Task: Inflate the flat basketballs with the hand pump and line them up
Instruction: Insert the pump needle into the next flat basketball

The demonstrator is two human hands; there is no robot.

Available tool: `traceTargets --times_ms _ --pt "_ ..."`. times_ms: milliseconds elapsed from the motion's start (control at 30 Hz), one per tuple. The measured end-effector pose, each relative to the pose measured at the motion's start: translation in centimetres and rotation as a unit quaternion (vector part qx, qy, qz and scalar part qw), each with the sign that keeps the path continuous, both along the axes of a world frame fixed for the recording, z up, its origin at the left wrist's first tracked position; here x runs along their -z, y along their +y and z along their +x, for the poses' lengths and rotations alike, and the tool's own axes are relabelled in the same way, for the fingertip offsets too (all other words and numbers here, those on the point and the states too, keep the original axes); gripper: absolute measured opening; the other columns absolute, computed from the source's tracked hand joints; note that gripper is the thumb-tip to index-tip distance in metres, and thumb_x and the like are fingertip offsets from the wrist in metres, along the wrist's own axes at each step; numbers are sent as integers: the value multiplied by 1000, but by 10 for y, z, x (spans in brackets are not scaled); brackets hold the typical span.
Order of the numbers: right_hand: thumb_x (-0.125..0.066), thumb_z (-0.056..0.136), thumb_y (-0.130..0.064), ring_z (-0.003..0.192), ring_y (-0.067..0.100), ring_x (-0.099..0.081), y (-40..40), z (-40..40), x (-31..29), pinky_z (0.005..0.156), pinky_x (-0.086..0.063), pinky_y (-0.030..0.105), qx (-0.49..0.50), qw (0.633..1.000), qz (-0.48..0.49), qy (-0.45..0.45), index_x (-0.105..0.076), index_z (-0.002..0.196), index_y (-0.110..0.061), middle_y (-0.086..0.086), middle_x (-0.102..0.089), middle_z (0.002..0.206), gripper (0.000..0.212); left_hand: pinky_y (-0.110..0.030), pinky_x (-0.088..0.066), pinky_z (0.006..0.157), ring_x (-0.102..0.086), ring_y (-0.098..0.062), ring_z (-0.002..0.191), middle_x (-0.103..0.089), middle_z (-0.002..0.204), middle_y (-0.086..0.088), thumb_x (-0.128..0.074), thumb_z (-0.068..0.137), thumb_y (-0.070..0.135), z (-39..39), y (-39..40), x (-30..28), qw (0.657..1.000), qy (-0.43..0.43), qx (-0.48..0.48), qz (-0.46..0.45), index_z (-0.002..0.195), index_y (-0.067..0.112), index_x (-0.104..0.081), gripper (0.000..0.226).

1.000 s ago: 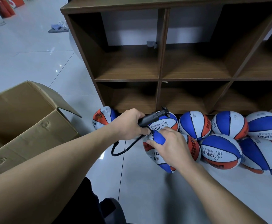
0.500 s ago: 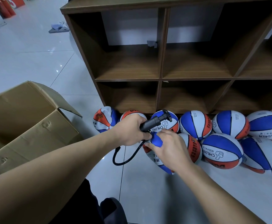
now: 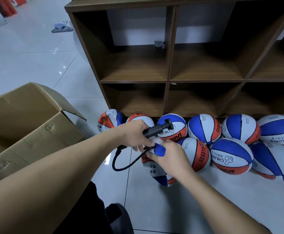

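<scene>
While the left hand (image 3: 134,134) gripped the black hand pump (image 3: 156,130) by its barrel, the right hand (image 3: 169,155) held the flat basketball (image 3: 156,169) just below it, fingers curled round the ball's crumpled blue top. Both hands met over the tiled floor (image 3: 154,205), nearly touching. From the pump's end under the left hand, a black hose (image 3: 121,163) looped down and back up toward the spot between the hands; where it ended could not be told. Beyond the hands, round inflated basketballs (image 3: 203,128) lay in a row against the foot of a brown wooden shelf (image 3: 169,68), and more of them (image 3: 231,157) lay to the right of the right hand, touching one another. Left of the left arm stood an open cardboard box (image 3: 35,127).
</scene>
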State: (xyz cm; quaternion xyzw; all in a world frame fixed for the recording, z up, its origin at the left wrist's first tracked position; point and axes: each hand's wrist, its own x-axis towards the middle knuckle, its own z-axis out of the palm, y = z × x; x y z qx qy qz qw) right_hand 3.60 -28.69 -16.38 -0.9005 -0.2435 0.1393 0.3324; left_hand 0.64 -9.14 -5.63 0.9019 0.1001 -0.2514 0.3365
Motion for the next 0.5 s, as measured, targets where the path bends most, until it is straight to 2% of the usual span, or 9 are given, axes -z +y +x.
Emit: traceTargets --times_ms 67,167,267,333,433,500 --pt "-84 75 -70 59 16 -47 -2 -6 2 57 -44 37 12 998 -23 62 -50 67 -20 -6 -52 63 61 -34 -66 68 -81 -20 79 -79 98 -10 -71 101 22 -2 4 1 999 18 -29 -25 108 7 -66 18" --pt "-86 69 -72 58 18 -52 -8 -17 19 53 -40 36 -3 990 -70 125 -53 68 -17 -4 -57 62 63 -37 -66 69 -81 -26 75 -80 88 -13 -68 104 26 -6 7 6 997 47 -46 -36 111 5 -61 23" --pt "-85 69 -63 70 19 -66 -17 -28 34 57 -45 34 -98 972 -126 173 -66 80 -20 -1 -68 74 49 -33 -64 64 -78 -22 66 -79 80 -12 -69 103 30 -8 9 13 998 62 -12 17 107 6 -59 26" --pt "-85 72 -55 75 17 -67 -22 -30 35 59 -45 32 -136 962 -146 186 -68 84 -23 -2 -68 79 38 -28 -59 59 -72 -17 57 -78 80 -11 -72 101 32 -8 10 16 995 72 19 58 102 9 -61 26" --pt "-82 66 -63 77 18 -72 -25 -21 31 65 -55 37 -105 964 -124 209 -73 91 -26 -3 -74 83 45 -26 -54 55 -63 -12 47 -77 78 -8 -73 99 33 -7 9 17 990 82 52 101 96 11 -63 25" --pt "-79 72 -65 84 15 -74 -26 -8 28 78 -61 41 -91 968 -96 215 -76 95 -26 -6 -77 87 46 -25 -52 52 -60 -11 45 -75 77 -7 -73 98 33 -4 6 17 989 76 59 116 92 12 -63 25"
